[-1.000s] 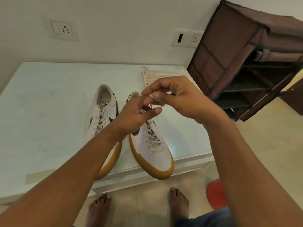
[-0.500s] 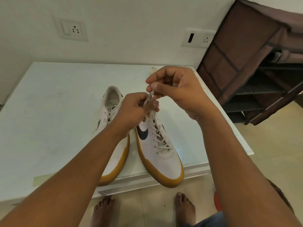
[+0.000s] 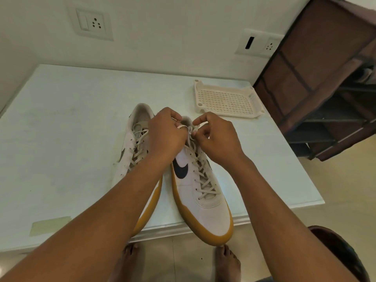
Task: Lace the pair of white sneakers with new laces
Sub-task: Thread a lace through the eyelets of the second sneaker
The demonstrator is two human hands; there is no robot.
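Two white sneakers with tan soles lie side by side on the pale table (image 3: pixel 61 129), toes toward me. The right sneaker (image 3: pixel 203 200) has a dark swoosh and a white lace (image 3: pixel 201 176) crossed through its eyelets. My left hand (image 3: pixel 165 135) and my right hand (image 3: pixel 217 139) sit close together above its top eyelets, each pinching a strand of the lace ends. The left sneaker (image 3: pixel 134 139) is also laced and is partly hidden under my left forearm.
A cream perforated plastic tray (image 3: pixel 227 100) lies at the table's back right. A brown fabric shoe rack (image 3: pixel 325 78) stands to the right of the table. A strip of tape (image 3: pixel 50 222) is stuck near the front left edge. My bare feet are below the table edge.
Both hands have come down from a raised position to the top of the right sneaker and drawn close together. The tray behind them has come into view.
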